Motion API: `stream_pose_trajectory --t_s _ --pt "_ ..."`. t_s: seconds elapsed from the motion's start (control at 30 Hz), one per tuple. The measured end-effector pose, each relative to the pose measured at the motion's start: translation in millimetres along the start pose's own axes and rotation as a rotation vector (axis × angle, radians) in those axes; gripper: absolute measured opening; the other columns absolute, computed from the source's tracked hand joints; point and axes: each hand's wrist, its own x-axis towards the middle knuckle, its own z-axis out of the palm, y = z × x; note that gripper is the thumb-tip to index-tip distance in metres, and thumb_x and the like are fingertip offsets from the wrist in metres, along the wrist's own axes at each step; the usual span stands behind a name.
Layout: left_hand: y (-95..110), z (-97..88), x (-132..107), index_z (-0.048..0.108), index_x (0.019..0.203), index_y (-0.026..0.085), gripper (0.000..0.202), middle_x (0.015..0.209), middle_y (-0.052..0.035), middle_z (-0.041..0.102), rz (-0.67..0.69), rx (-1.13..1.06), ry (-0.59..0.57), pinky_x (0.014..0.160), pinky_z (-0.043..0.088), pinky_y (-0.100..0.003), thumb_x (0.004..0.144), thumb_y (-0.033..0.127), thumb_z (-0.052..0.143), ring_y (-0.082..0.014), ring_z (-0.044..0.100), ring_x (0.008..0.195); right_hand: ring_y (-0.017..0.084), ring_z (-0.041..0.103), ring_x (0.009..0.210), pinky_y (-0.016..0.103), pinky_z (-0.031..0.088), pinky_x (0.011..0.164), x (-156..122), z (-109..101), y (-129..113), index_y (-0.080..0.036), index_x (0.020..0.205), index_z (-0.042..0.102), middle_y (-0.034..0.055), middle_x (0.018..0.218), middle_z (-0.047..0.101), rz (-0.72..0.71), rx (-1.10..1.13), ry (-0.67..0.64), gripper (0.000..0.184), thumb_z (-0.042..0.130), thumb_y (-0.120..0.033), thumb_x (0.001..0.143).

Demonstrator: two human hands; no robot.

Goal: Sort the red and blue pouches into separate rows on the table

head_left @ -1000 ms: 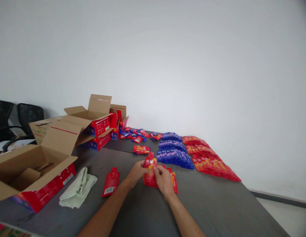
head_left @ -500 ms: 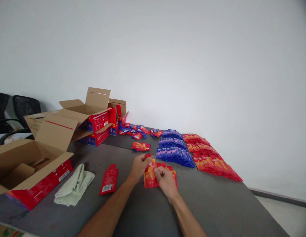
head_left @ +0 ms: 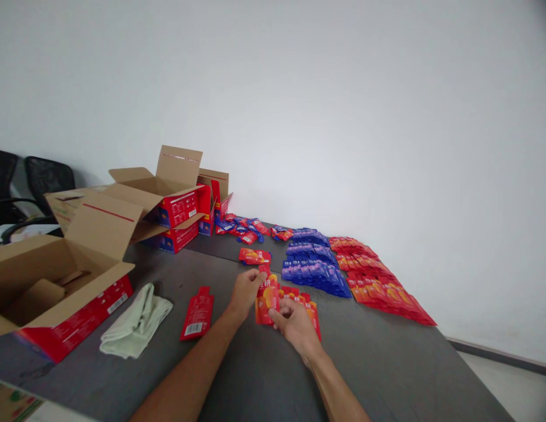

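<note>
My left hand [head_left: 244, 291] pinches the top of a red pouch [head_left: 267, 298] with an orange picture, held upright over the grey table [head_left: 378, 363]. My right hand [head_left: 293, 319] grips the same pouch at its lower edge. Behind the right hand lie a few more red pouches [head_left: 310, 306] in a loose stack. A single red pouch [head_left: 197, 314] lies face down to the left of my left forearm.
Rows of blue pouches [head_left: 311, 264] and red pouches [head_left: 380, 282] lie at the back right. A mixed heap [head_left: 248, 228] sits near the wall. Open cartons [head_left: 57, 281] [head_left: 167, 205] stand at the left, with a folded pale cloth [head_left: 136, 322] beside them. Black chairs [head_left: 30, 187] are far left.
The pouch in my hands has been lowered toward the table and shifted slightly; my right hand has slid down to its lower edge. The camera view has tilted a little.
</note>
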Motion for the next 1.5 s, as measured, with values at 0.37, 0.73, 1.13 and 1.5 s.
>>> stream_pose_trajectory --t_s 0.37,0.73,1.13,1.5 --pt "-2.4 0.5 -8.0 0.057 0.095 0.017 0.034 0.081 -0.0028 0.068 -0.266 -0.024 -0.165 0.058 0.047 -0.024 0.063 0.024 0.068 -0.0147 0.064 0.067 0.015 0.053 0.049 0.024 0.036 0.045 4.4 3.7 9.1 -0.019 0.091 0.063 -0.0011 0.062 0.063 0.057 0.097 0.104 0.036 0.061 -0.053 0.078" --pt "-38.5 -16.7 5.7 0.061 0.102 0.016 0.033 0.082 -0.0036 0.069 -0.133 0.660 -0.114 0.062 0.044 -0.024 0.070 0.011 0.059 -0.0151 0.063 0.069 0.029 0.032 0.136 0.042 0.025 0.109 -1.6 -36.6 17.5 -0.031 0.137 0.049 0.0051 0.147 0.041 -0.020 -0.874 -0.006 0.059 0.062 -0.037 0.080" --pt "-25.5 -18.2 -7.1 0.072 0.109 0.025 0.045 0.125 -0.0019 0.065 0.227 0.888 -0.506 0.103 0.035 -0.034 0.077 0.010 0.044 -0.0203 0.055 0.114 0.035 0.019 0.139 0.055 0.016 0.106 -6.5 -22.1 26.9 -0.039 0.140 0.042 0.0028 0.153 0.032 -0.013 -0.962 -0.067 0.059 0.058 -0.045 0.084" --pt "-16.7 -7.2 -23.2 0.067 0.118 0.025 0.045 0.132 -0.0058 0.059 0.190 1.104 -0.343 0.102 0.037 -0.038 0.085 0.013 0.040 -0.0230 0.052 0.117 0.036 0.023 0.137 0.051 0.021 0.106 -9.3 -12.8 17.3 -0.033 0.137 0.049 0.0050 0.150 0.036 -0.036 -0.989 0.021 0.058 0.061 -0.047 0.081"
